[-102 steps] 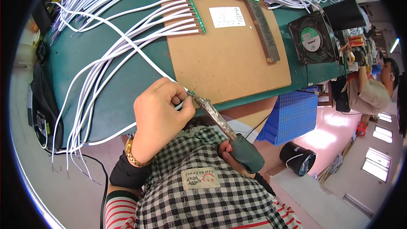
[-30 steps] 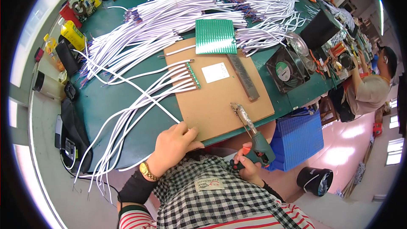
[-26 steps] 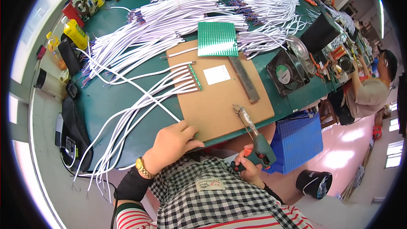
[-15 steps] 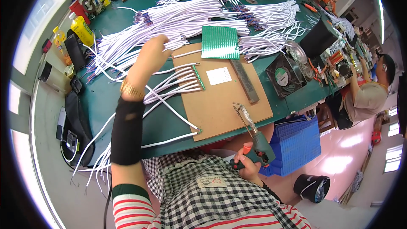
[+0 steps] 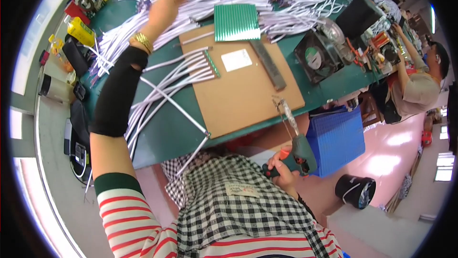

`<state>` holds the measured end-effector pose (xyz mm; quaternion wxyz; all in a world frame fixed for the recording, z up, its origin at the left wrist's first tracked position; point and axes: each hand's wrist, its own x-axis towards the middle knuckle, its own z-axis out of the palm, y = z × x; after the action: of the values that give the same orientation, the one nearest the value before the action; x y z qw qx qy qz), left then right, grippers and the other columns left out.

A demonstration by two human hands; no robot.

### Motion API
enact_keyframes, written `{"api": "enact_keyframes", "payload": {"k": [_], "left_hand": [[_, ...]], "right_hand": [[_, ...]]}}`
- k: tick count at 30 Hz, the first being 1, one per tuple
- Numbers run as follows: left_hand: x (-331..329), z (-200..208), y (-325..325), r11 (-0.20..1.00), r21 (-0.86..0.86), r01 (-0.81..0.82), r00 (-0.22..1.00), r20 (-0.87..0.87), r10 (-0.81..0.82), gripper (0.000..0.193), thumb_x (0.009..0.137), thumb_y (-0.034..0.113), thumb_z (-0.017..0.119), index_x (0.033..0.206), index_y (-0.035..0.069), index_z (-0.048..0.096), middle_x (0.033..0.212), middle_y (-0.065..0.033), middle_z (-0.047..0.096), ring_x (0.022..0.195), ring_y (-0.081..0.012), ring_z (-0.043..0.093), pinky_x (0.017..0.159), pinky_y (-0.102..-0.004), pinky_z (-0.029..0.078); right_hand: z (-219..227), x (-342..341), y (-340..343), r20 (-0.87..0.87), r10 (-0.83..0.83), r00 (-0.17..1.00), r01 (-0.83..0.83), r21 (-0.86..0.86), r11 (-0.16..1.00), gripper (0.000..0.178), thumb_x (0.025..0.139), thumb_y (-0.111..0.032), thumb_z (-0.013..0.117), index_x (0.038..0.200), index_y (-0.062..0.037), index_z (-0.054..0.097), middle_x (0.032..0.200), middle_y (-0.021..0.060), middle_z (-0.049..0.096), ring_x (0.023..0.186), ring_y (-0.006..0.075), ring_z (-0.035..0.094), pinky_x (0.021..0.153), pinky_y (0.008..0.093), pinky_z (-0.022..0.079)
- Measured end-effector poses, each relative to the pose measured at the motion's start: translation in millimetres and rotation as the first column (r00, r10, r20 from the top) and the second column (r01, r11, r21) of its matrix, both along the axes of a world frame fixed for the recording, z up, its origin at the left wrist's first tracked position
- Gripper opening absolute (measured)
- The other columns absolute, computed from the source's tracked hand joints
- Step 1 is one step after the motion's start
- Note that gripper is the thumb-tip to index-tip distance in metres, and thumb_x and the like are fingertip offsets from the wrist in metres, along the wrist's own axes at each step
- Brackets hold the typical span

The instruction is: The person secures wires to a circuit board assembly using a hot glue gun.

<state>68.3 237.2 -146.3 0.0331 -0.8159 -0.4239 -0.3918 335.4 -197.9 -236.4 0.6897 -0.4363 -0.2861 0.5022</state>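
Note:
My left hand [image 5: 164,12] reaches over a large pile of white cables [image 5: 210,7] at the back of the table. Its fingers are blurred against the cables, so I cannot see whether they grip any. Low on the right, my right hand [image 5: 285,176] is wrapped round the handle of a soldering gun [image 5: 302,152], whose tip points up over the board's near edge. On the brown board [image 5: 234,107] lies a narrow green circuit strip [image 5: 212,64] with several white cables joined to it. A green circuit panel [image 5: 237,22] rests at the board's far edge.
A white paper [image 5: 236,60] and a dark flat bar [image 5: 268,66] lie on the board. To the right stand a black fan [image 5: 315,57] and a blue crate [image 5: 336,141]. Yellow bottles [image 5: 81,31] line the left. Another person [image 5: 415,91] works at the right.
My left hand has moved farther out over the cable pile. The view has shifted, and the loose cable end by the board's near corner now hangs toward my apron. The soldering gun stays in my right hand.

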Motion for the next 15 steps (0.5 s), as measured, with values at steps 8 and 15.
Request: {"api": "enact_keyframes", "payload": {"k": [8, 15], "left_hand": [[33, 131, -120, 0.695, 0.589, 0.414, 0.904, -0.178, -0.388, 0.018, 0.075, 0.006, 0.068, 0.092, 0.006, 0.069, 0.085, -0.0073, 0.058, 0.072, -0.0215, 0.056, 0.061, -0.0261, 0.046], [34, 42, -194, 0.534, 0.080, 0.841, 0.521, -0.386, -0.762, 0.020, 0.073, 0.002, 0.062, 0.092, 0.000, 0.065, 0.086, -0.0120, 0.061, 0.065, -0.0241, 0.060, 0.055, -0.0305, 0.048]], "right_hand": [[-6, -3, 14, 0.086, -0.084, 0.993, 0.076, 0.087, 0.993, 0.043, 0.076, -0.001, 0.052, 0.118, -0.0025, 0.040, 0.075, 0.0096, 0.052, 0.064, 0.0176, 0.051, 0.069, 0.0356, 0.045], [1, -4, 17, 0.058, -0.176, 0.983, 0.165, 0.163, 0.973, 0.039, 0.077, 0.000, 0.049, 0.115, -0.0011, 0.039, 0.075, 0.0103, 0.052, 0.064, 0.0169, 0.051, 0.067, 0.0338, 0.046]]}}
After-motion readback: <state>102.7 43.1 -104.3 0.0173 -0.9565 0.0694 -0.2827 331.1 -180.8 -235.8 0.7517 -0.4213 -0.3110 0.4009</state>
